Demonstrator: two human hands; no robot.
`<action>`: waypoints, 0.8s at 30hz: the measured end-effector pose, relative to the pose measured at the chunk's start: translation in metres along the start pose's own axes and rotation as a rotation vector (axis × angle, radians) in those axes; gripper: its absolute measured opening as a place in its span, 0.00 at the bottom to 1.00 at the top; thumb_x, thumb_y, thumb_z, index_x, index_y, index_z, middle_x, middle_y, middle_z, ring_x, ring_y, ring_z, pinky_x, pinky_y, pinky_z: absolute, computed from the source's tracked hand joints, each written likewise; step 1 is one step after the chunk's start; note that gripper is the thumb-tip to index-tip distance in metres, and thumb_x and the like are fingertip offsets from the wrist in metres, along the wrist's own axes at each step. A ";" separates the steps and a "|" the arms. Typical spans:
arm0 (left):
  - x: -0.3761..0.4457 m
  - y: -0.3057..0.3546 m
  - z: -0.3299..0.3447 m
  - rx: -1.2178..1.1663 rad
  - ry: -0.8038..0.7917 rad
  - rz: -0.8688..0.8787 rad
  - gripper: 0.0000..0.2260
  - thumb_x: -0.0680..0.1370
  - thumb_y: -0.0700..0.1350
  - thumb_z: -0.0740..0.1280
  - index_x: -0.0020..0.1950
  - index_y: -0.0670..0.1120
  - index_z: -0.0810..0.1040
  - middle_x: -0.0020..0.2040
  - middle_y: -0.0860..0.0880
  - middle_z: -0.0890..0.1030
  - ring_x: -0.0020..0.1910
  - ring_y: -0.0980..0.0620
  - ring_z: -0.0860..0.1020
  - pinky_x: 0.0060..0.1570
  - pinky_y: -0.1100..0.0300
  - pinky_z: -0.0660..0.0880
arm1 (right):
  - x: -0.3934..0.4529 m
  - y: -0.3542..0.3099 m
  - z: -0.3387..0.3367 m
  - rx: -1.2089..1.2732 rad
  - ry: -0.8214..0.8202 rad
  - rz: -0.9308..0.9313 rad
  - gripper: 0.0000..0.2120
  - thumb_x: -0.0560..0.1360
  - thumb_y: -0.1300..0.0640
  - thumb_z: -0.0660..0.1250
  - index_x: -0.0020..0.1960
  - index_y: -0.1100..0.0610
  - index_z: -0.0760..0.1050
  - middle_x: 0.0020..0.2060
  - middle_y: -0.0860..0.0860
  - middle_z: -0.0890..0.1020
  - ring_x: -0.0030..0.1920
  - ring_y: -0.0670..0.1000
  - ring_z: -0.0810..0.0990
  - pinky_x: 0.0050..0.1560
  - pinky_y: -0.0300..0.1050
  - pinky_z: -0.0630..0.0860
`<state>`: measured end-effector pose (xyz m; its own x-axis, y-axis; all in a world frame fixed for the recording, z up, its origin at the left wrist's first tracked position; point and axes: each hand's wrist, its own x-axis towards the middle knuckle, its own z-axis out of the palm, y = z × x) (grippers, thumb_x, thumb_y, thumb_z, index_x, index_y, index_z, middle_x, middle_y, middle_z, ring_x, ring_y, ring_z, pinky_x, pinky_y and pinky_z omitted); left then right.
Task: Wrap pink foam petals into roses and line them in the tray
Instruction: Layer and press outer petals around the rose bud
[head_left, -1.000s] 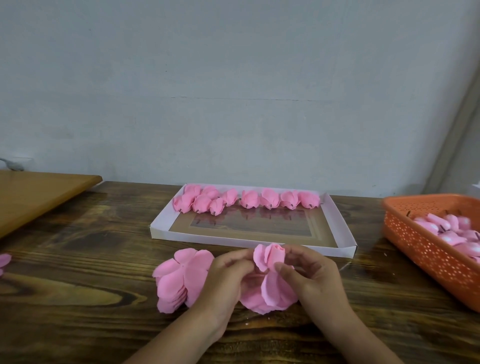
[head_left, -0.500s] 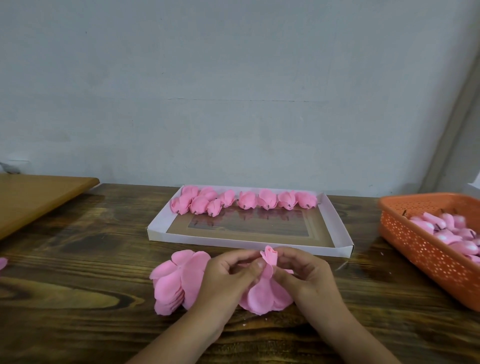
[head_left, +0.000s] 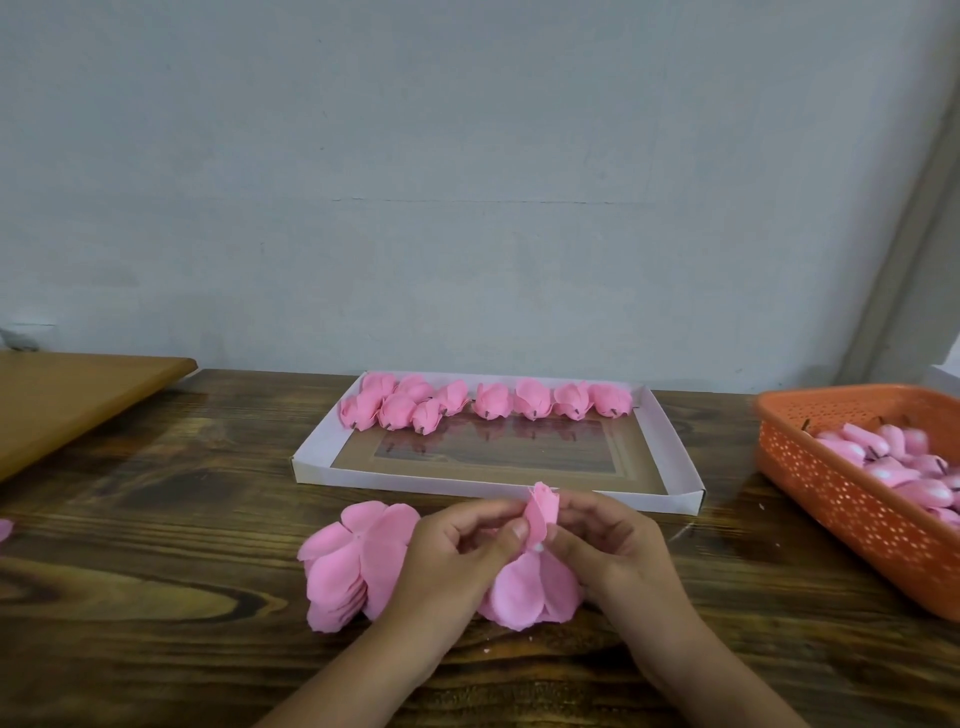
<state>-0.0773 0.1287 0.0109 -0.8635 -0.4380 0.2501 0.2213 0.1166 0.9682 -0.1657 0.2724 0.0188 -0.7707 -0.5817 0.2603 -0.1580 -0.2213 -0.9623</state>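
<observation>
Risk: I am judging the rolled centre could spring open if either pinch is loosening, since foam looks springy; the loose petals below could also be tearing if pulled hard.
Left hand (head_left: 457, 561): I am seeing its fingers curling in, the thumb pinching the half-wrapped rose (head_left: 540, 551) at its rolled tip.
Right hand (head_left: 608, 545): its fingers are closing on the same tip from the right.
Rose location: near centre, above the table (head_left: 156, 597), just near of the tray (head_left: 498, 487).
Spare petals (head_left: 353, 561): lying left of the hands.
Finished roses (head_left: 488, 402): lining the tray's far edge.
</observation>
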 end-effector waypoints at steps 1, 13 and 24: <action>0.000 0.000 0.000 0.000 0.002 0.010 0.10 0.78 0.41 0.72 0.55 0.55 0.87 0.52 0.53 0.87 0.53 0.54 0.85 0.49 0.66 0.79 | 0.000 0.000 0.000 -0.010 -0.009 -0.017 0.11 0.72 0.67 0.72 0.54 0.58 0.84 0.47 0.55 0.87 0.50 0.57 0.85 0.54 0.52 0.82; 0.001 -0.003 -0.002 0.061 -0.011 0.004 0.09 0.78 0.46 0.72 0.57 0.54 0.86 0.53 0.55 0.87 0.55 0.57 0.84 0.53 0.62 0.80 | -0.001 0.001 0.000 -0.068 -0.075 -0.125 0.12 0.70 0.56 0.71 0.53 0.54 0.86 0.48 0.51 0.87 0.51 0.50 0.86 0.49 0.39 0.81; -0.001 -0.002 -0.003 0.030 -0.022 -0.035 0.07 0.77 0.43 0.73 0.55 0.48 0.86 0.50 0.50 0.88 0.52 0.51 0.85 0.53 0.59 0.81 | -0.002 -0.004 0.001 -0.158 -0.104 -0.087 0.12 0.75 0.67 0.70 0.53 0.55 0.85 0.48 0.50 0.87 0.50 0.52 0.85 0.51 0.47 0.81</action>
<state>-0.0762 0.1264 0.0086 -0.8801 -0.4231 0.2156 0.1771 0.1287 0.9757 -0.1630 0.2738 0.0221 -0.6831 -0.6454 0.3419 -0.3224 -0.1537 -0.9340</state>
